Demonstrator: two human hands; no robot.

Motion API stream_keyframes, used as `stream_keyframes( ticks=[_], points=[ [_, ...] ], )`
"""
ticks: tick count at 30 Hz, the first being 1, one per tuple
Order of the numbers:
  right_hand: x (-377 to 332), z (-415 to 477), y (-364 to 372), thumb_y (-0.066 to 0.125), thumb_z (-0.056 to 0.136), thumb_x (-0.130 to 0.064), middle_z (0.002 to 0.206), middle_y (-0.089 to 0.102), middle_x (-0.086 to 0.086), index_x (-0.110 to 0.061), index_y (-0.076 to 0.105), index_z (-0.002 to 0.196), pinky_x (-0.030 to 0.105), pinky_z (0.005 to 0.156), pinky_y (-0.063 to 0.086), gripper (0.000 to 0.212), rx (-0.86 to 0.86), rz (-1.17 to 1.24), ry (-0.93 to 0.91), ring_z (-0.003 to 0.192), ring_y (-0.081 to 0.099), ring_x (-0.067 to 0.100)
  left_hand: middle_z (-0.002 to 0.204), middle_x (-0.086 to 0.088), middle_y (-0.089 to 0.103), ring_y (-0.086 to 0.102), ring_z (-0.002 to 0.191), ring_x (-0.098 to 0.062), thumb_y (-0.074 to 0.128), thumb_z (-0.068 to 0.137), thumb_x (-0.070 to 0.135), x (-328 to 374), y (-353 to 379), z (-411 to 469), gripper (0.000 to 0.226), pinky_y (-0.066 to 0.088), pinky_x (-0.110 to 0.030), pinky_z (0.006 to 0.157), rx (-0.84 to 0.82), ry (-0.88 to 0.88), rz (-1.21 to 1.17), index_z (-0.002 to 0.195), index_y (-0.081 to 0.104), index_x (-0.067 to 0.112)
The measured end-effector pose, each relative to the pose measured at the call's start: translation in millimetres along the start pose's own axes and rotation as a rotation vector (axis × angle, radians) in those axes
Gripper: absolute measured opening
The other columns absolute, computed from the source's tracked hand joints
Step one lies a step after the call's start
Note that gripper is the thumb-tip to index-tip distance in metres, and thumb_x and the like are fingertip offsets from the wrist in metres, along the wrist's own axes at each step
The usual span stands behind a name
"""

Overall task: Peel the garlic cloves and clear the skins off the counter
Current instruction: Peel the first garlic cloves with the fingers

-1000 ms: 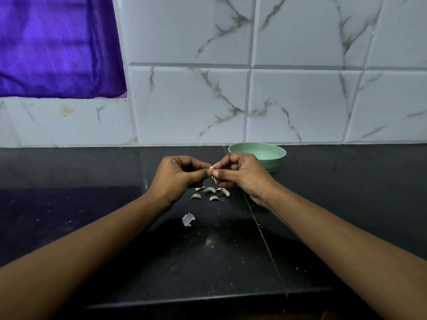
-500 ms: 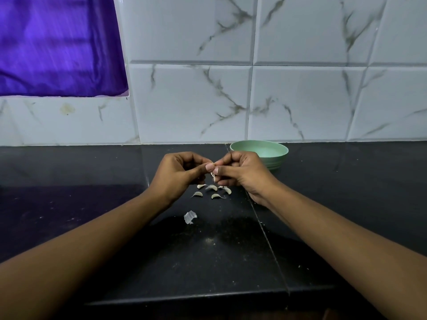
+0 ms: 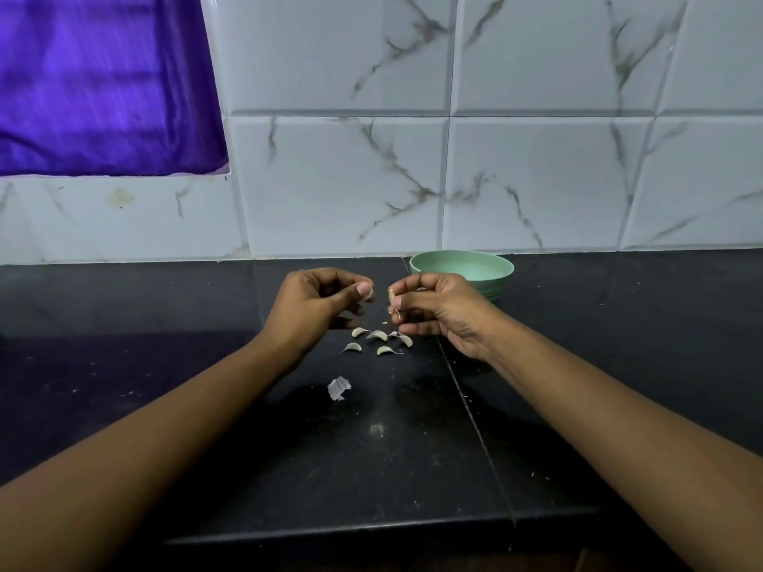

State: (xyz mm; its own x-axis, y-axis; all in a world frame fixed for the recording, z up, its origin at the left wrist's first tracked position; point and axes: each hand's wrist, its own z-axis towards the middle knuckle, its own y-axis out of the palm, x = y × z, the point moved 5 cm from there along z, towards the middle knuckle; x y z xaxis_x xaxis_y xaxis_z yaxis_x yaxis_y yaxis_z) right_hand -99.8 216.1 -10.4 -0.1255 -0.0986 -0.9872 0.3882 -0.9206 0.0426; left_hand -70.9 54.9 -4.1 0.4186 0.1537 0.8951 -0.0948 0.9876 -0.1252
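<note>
— Looking from the left edge of the desk [image 3: 165, 365], what comes first?

— On the dark desk itself, only small crumbs. Above it, on the tiled wall [image 3: 338, 187], hangs a purple cloth [image 3: 103, 84].

— And the left hand [image 3: 313, 307]?

— It is held above the middle of the desk, toward the back edge. Its grip is curled, with the thumb pressed on the forefinger. Something pale shows at the thumb tip, but it is too small to make out. I cannot tell if the grip holds a scrap or nothing.

— What lies under the hands?

— A torn piece of skin [image 3: 338, 388] lies alone, nearer the front edge. Behind it, five loose cloves [image 3: 377, 335] lie close together on the desk, lower than the two hands and between them.

— The right hand [image 3: 433, 311]?

— Its grip is closed on one garlic clove [image 3: 390, 294], pinched between thumb and fingertips. The clove is in the air, a little apart from the left thumb. A thin thread of skin hangs under it.

— And further right?

— A green bowl [image 3: 462, 268] stands at the back edge, near the wall, just behind the right hand. What is inside, I cannot see well.
</note>
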Motion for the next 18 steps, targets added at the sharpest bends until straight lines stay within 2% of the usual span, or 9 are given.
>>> stream_keyframes(
  ticks=[3,7,9,11,13,18],
  points=[
    [-2,3,-8,0.066,0.082,0.003,0.067,0.063,0.003,-0.008,0.065,0.088,0.02,0.052,0.055,0.012,0.017,-0.118,-0.014,0.055,0.061,0.006,0.072,-0.002,0.07,0.06,0.062,-0.006,0.07,0.084,0.014,2,-17,5,0.004,0.054,-0.024,0.055,0.016,0.019,0.148,0.08,0.071,0.017],
    [-2,6,-12,0.067,0.081,0.004,0.067,0.059,0.0,-0.009,0.065,0.084,0.018,0.049,0.051,0.013,0.005,-0.335,-0.031,0.056,0.058,0.005,0.07,0.008,0.072,0.059,0.059,-0.001,0.077,0.078,0.026,-4,-19,6,0.004,0.048,-0.019,0.05,-0.201,0.026,0.555,0.078,0.073,0.023],
    [0,6,-13,0.068,0.081,0.003,0.067,0.057,0.0,-0.009,0.065,0.083,0.016,0.046,0.049,0.012,0.0,-0.463,-0.039,0.06,0.054,0.006,0.071,0.013,0.071,0.06,0.062,0.0,0.078,0.076,0.032,-7,-12,5,0.007,0.048,-0.018,0.057,-0.298,0.064,0.756,0.079,0.075,0.027],
    [1,7,-15,0.069,0.081,0.0,0.069,0.057,0.001,-0.009,0.066,0.083,0.015,0.044,0.045,0.01,0.015,-0.567,-0.045,0.06,0.051,0.006,0.067,0.025,0.066,0.059,0.066,0.001,0.077,0.076,0.037,-9,-4,3,0.007,0.046,-0.022,0.064,-0.359,0.08,0.909,0.082,0.075,0.034],
    [3,9,-18,0.069,0.082,-0.002,0.067,0.055,0.0,-0.007,0.066,0.086,0.014,0.041,0.042,0.007,0.042,-0.631,-0.032,0.058,0.048,0.004,0.06,0.033,0.058,0.055,0.065,0.006,0.073,0.078,0.041,-10,2,1,0.007,0.041,-0.023,0.062,-0.382,0.099,1.019,0.085,0.073,0.039],
    [14,12,-19,0.07,0.082,-0.005,0.065,0.056,-0.002,-0.009,0.065,0.081,0.015,0.041,0.043,0.006,0.035,-0.717,0.015,0.057,0.051,0.006,0.071,0.023,0.056,0.051,0.07,0.0,0.068,0.08,0.049,-12,5,2,0.013,0.034,-0.021,0.057,-0.318,0.125,1.118,0.089,0.071,0.04]
  ],
)
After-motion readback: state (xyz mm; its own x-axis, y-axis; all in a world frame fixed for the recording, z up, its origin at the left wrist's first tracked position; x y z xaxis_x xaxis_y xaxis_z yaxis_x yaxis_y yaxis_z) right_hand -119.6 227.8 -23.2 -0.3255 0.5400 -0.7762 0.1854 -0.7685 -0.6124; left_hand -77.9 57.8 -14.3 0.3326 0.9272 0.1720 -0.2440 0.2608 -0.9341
